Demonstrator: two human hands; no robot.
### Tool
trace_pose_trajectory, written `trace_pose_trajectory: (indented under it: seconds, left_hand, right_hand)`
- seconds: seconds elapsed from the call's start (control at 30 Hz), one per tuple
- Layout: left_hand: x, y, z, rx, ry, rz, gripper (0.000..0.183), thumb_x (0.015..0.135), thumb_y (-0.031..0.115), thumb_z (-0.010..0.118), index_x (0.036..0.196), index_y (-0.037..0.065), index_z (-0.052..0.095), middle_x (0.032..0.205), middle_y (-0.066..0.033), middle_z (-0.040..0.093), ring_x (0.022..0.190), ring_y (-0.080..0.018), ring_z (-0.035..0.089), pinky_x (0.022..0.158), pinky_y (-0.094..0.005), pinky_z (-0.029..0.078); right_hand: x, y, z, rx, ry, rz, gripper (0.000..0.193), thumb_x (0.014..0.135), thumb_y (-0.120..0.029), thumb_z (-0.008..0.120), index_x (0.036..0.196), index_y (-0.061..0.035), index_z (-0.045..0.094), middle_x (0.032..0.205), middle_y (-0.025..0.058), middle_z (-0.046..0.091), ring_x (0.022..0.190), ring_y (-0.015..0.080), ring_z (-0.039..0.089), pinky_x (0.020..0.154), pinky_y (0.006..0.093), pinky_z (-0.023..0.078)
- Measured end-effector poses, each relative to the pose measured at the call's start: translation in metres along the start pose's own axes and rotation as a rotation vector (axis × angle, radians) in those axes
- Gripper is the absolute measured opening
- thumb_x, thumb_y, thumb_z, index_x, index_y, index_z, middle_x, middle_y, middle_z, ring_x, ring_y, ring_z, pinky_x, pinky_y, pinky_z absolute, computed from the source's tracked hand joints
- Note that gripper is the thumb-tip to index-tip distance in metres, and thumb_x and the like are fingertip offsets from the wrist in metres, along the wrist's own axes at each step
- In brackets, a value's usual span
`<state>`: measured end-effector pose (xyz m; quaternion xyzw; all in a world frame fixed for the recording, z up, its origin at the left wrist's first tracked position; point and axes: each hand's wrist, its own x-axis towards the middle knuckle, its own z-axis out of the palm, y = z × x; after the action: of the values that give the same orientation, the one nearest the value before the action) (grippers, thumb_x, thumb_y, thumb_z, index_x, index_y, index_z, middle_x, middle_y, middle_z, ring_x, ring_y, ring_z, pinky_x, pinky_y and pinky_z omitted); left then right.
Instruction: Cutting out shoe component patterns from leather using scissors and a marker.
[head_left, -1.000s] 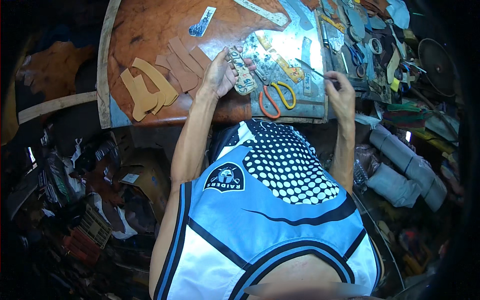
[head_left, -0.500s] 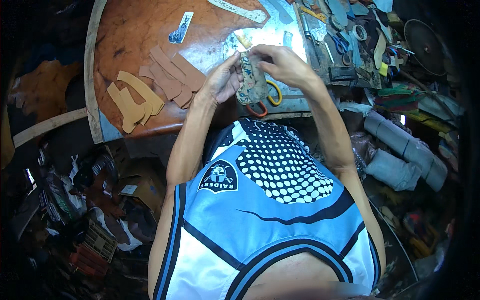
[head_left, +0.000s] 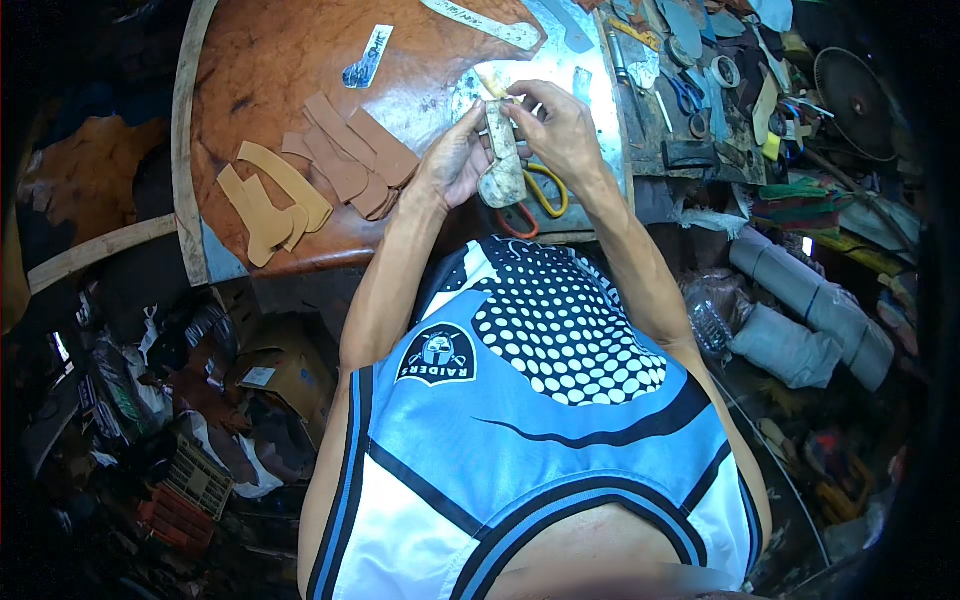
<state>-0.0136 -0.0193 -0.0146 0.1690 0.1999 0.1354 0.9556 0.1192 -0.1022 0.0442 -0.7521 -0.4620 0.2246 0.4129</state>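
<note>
Over the table's near edge, both my hands hold a stained, pale pattern template [head_left: 503,182], long and narrow with a rounded lower end. My left hand [head_left: 457,168] grips its left side, thumb near the top. The fingers of my right hand [head_left: 560,128] pinch its upper right edge. Whether it is one piece or a few stacked together, I cannot tell. Just below it lie scissors [head_left: 561,200] with one yellow and one red handle loop, their blades hidden. To the left are brown cut leather pieces [head_left: 335,160] and mustard-coloured ones [head_left: 262,225].
A brown leather hide [head_left: 260,75] covers the table's left part, with a small marked template [head_left: 370,55] and a longer white one [head_left: 490,25] on it. Blue-handled scissors [head_left: 688,95], tape rolls [head_left: 724,70] and scraps crowd the right side. A round fan [head_left: 853,100] stands beyond.
The template has turned in my hands: its marked, darker face has given way to a paler, narrower one. My right hand's fingers have closed in at its upper edge.
</note>
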Motion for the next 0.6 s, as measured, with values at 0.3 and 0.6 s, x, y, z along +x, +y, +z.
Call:
trace_pose_trajectory:
  seconds: [0.3, 0.6]
  left_hand:
    - [0.004, 0.008, -0.009, -0.104, -0.010, 0.037, 0.046, 0.103, 0.042, 0.033, 0.130, 0.006, 0.044, 0.105, -0.0190, 0.060, 0.097, -0.0307, 0.065, 0.086, -0.0473, 0.057]
    - [0.003, 0.002, 0.002, 0.055, 0.054, 0.161, 0.042, 0.098, 0.023, 0.052, 0.134, 0.001, 0.043, 0.106, -0.0204, 0.061, 0.104, -0.0345, 0.064, 0.092, -0.0493, 0.055]
  right_hand:
    - [-0.072, 0.011, 0.002, 0.362, -0.098, 0.206, 0.043, 0.085, -0.020, 0.072, 0.119, 0.0004, 0.057, 0.081, 0.0057, 0.065, 0.062, 0.0076, 0.060, 0.053, 0.0217, 0.047]
    - [-0.076, 0.019, 0.005, 0.767, -0.163, 0.492, 0.026, 0.093, -0.017, 0.063, 0.108, 0.0045, 0.062, 0.084, 0.0077, 0.068, 0.065, 0.0078, 0.064, 0.055, 0.0164, 0.047]
